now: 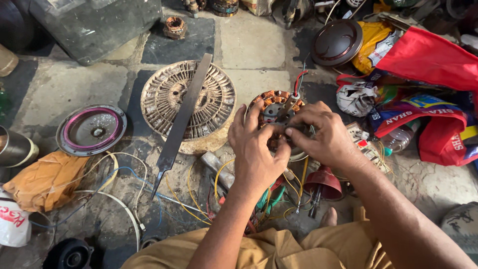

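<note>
1. The copper-wound stator [275, 107] sits just right of frame centre, above the person's lap, with red and blue leads rising from its 1 o'clock edge; whether it rests on the floor [254, 45] or is held up I cannot tell.
2. The left hand [256, 149] covers the stator's 7 o'clock side, fingers [251, 115] spread apart and curled over the rim, thumb pressed toward the middle.
3. The right hand [323, 132] comes in from 4 o'clock, its fingers drawn together and pinched at the stator's centre (what they grip is hidden beneath them).
4. At 9 o'clock of the stator lies a large round finned rotor [188, 102], with a long dark flat blade [181, 122] laid across it.
5. Loose yellow and blue wires [191, 192] tangle on the floor at 7 o'clock.
6. A round cover with a pink ring [91, 129] lies far off at 9 o'clock.
7. Red bags [433, 60] pile up at 2 o'clock.
</note>
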A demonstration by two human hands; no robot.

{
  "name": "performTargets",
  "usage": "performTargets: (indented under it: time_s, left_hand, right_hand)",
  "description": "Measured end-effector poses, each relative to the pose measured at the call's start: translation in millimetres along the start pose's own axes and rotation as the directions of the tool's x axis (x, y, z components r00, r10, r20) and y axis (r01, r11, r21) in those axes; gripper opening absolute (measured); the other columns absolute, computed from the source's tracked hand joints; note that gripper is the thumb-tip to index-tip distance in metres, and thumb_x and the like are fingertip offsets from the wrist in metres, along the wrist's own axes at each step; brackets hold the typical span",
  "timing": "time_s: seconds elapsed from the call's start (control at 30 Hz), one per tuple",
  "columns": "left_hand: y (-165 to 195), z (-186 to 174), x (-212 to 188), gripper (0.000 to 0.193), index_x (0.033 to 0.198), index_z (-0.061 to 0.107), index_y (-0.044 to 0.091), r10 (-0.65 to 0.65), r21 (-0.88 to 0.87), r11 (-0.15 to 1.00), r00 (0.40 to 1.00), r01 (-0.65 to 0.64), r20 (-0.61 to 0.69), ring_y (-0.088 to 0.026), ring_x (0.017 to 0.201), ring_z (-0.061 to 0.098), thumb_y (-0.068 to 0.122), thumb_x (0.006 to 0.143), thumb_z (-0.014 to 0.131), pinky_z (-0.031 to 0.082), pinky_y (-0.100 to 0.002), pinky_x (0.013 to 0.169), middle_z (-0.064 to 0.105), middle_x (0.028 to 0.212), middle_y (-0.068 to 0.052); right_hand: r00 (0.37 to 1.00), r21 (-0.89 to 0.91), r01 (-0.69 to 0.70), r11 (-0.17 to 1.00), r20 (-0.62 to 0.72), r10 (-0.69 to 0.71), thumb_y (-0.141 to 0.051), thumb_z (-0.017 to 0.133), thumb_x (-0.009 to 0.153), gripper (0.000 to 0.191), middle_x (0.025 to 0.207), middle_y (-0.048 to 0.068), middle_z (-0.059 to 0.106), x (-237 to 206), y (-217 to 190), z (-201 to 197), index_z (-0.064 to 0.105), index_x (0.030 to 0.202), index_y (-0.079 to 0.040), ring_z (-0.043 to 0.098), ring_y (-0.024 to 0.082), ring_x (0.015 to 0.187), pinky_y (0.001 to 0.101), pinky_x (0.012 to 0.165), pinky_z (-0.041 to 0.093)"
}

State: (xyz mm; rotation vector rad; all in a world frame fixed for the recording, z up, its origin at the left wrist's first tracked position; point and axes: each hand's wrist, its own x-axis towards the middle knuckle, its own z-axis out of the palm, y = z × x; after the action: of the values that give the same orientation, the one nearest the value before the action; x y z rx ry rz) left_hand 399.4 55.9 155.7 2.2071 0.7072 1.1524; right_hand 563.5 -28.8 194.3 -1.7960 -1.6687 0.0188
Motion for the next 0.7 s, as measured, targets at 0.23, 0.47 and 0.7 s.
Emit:
performTargets:
  time_s: [0.23, 0.47, 0.7]
  left_hand:
    - [-0.4, 0.5, -2.0, 0.020, 0.095, 0.079, 0.014, -0.004, -0.026, 1.000, 1.000, 0.003, -0.023, -0.051, 0.145, 0.034, 0.018, 0.076, 0.076, 0.023, -0.065, 0.117, 0.048, 0.151, -0.018]
    - [-2.4, 18.6, 1.3, 0.015, 0.089, 0.075, 0.011, 0.002, 0.045, 0.999, 0.991, 0.004, -0.132, -0.049, 0.141, 0.040, 0.018, 0.077, 0.077, 0.027, -0.064, 0.115, 0.051, 0.149, -0.014]
    - [-4.2, 23.9, 1.0, 0.014, 0.090, 0.074, 0.012, 0.012, 0.061, 0.998, 0.989, -0.003, -0.145, -0.047, 0.141, 0.042, 0.018, 0.078, 0.078, 0.029, -0.062, 0.117, 0.052, 0.150, -0.012]
  right_hand:
    - [0.919, 0.471, -0.209, 0.857, -0.204, 0.337, -0.015, 0.072, 0.103, 0.016, 0.102, -0.003, 0.071, -6.8, 4.6, -25.6, 0.069, 0.113, -0.003, 0.063, 0.004, 0.094, 0.0220, 0.085, 0.053]
    - [0.815, 0.620, -0.504, 0.601, 0.110, 0.569, -0.017, 0.064, 0.103, 0.029, 0.090, 0.000, 0.066, -41.9, 4.0, -23.5, 0.078, 0.125, -0.005, 0.058, 0.007, 0.078, 0.0246, 0.068, 0.048]
    - [0.871, 0.332, -0.463, 0.822, -0.002, 0.491, -0.012, 0.072, 0.090, 0.023, 0.088, -0.004, 0.074, -38.3, -7.5, -15.8, 0.077, 0.112, -0.006, 0.060, 0.002, 0.074, 0.0211, 0.067, 0.051]
